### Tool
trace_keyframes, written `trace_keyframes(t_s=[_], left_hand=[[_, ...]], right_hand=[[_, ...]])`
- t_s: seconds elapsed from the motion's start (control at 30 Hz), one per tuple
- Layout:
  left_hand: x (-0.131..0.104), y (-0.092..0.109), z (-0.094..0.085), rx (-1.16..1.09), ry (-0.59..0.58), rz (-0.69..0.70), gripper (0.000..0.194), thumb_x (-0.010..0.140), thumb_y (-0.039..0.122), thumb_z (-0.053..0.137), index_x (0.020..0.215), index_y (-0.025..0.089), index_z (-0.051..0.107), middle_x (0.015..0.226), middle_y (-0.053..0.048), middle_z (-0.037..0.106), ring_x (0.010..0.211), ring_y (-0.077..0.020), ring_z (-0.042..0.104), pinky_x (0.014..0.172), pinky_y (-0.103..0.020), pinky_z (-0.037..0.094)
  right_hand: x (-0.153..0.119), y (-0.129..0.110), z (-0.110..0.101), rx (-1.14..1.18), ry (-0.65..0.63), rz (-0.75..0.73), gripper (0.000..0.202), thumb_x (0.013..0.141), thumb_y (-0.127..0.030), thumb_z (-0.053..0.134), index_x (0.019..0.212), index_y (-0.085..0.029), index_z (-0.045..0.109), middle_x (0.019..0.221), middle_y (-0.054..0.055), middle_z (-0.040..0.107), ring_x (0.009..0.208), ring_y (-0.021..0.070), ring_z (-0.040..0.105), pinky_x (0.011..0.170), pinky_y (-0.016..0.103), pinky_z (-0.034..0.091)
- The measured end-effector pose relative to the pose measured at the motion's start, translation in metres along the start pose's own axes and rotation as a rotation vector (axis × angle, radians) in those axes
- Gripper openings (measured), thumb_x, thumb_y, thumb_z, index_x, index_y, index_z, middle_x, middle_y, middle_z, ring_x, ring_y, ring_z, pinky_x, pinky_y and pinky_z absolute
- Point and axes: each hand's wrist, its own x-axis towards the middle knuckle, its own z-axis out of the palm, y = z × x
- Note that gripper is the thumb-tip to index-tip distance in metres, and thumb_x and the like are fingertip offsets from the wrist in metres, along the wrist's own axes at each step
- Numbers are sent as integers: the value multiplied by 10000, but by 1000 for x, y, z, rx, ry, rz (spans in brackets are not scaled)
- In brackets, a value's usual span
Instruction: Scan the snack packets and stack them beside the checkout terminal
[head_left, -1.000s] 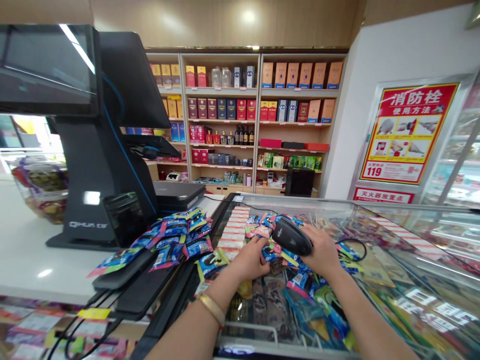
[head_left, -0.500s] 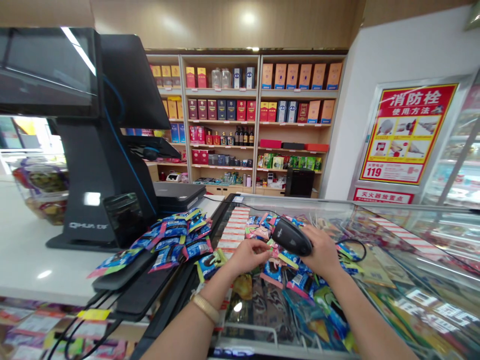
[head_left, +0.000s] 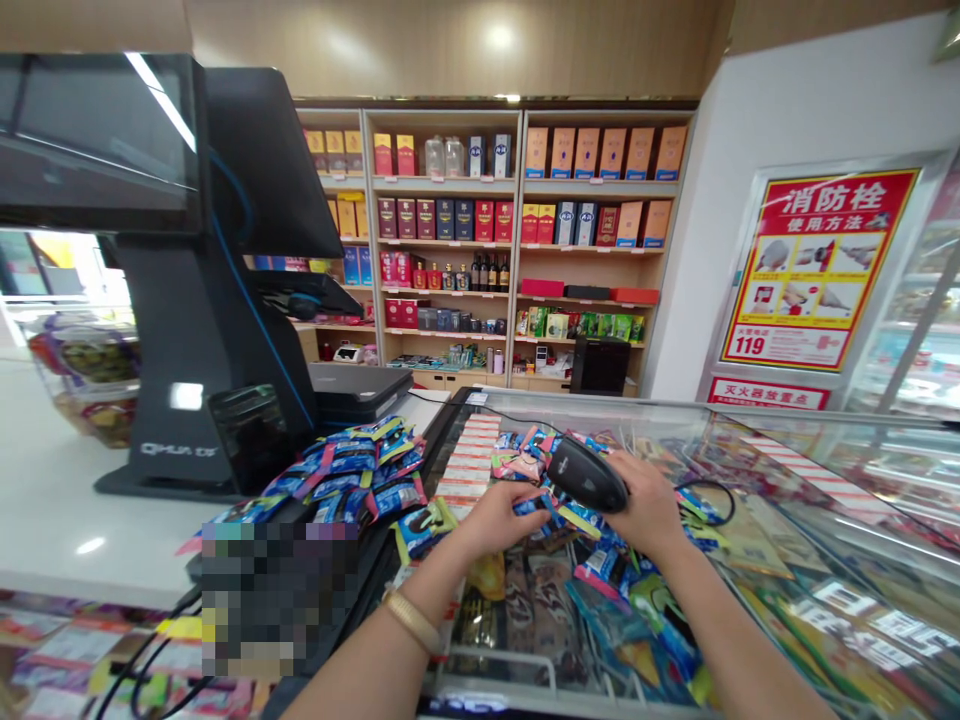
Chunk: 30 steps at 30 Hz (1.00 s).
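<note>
My right hand (head_left: 649,505) is wrapped round a black barcode scanner (head_left: 586,474), held above a pile of small blue, pink and green snack packets (head_left: 604,568) on the glass counter. Just left of the scanner, my left hand (head_left: 504,518) pinches a blue packet (head_left: 534,503), partly hidden by its fingers. A bracelet (head_left: 411,620) circles my left wrist. One packet (head_left: 424,527) lies by itself to the left of my left forearm. More blue packets (head_left: 367,465) are heaped beside the register.
A black register (head_left: 202,350) stands on the white counter (head_left: 52,540) at left, near plastic tubs (head_left: 94,370). Cables hang at the lower left. Behind the glass counter (head_left: 540,650) are shelves of boxes (head_left: 442,218); a red poster (head_left: 821,265) hangs at right.
My left hand has closed on a blue packet, and the packet that lay below it is lifted toward the scanner. The right hand and scanner have barely moved.
</note>
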Motion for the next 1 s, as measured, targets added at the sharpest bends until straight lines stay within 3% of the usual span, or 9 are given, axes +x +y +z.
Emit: trace_keyframes(t_s=[0.1, 0.2, 0.3, 0.4, 0.5, 0.7, 1.0], left_hand=[[4, -2, -4, -319, 171, -166, 281, 752, 426, 646, 725, 147, 657, 562, 27, 585, 477, -99, 500, 464, -204, 414], [7, 0, -6, -720, 357, -309, 307, 756, 444, 671, 759, 140, 631, 624, -14, 647, 489, -112, 570, 465, -213, 477], [10, 4, -10, -1060, 545, -340, 162, 790, 284, 680, 803, 135, 617, 722, -46, 686, 587, -129, 649, 571, -245, 560], [13, 6, -17, -1240, 700, -319, 48, 814, 104, 612, 818, 145, 588, 803, -32, 695, 700, -125, 679, 678, -282, 595], [15, 2, -22, -1306, 740, -337, 78, 815, 63, 583, 805, 140, 580, 794, -33, 696, 694, -126, 679, 658, -281, 593], [16, -7, -23, -1259, 799, -266, 205, 687, 29, 699, 741, 164, 554, 665, 41, 652, 528, -56, 609, 520, -141, 491], [13, -1, -19, -1163, 724, -214, 229, 597, 108, 756, 722, 162, 571, 664, 33, 657, 508, -71, 596, 495, -172, 475]], right_hand=[[1, -1, -1, -16, 12, 15, 249, 673, -201, 530, 898, -204, 640, 859, 71, 659, 788, 221, 615, 694, 314, 471], [2, -1, -2, -13, 26, 14, 204, 696, -223, 536, 870, -196, 639, 837, 71, 652, 755, 214, 609, 667, 307, 463], [2, -2, -2, -8, 17, 10, 203, 702, -219, 533, 874, -196, 639, 834, 68, 647, 761, 211, 605, 673, 305, 459], [2, -2, -2, -2, 1, -2, 199, 693, -205, 533, 865, -198, 632, 832, 66, 643, 780, 213, 602, 692, 308, 459], [1, -4, -2, 7, -45, -7, 181, 694, -207, 549, 858, -207, 624, 821, 59, 642, 788, 214, 598, 706, 314, 457], [3, -11, -3, 34, -89, -32, 124, 728, -234, 573, 839, -213, 625, 788, 46, 630, 762, 198, 585, 687, 298, 440], [3, -10, -2, 26, -123, -31, 122, 725, -231, 582, 840, -209, 620, 774, 41, 619, 773, 198, 579, 709, 296, 436]])
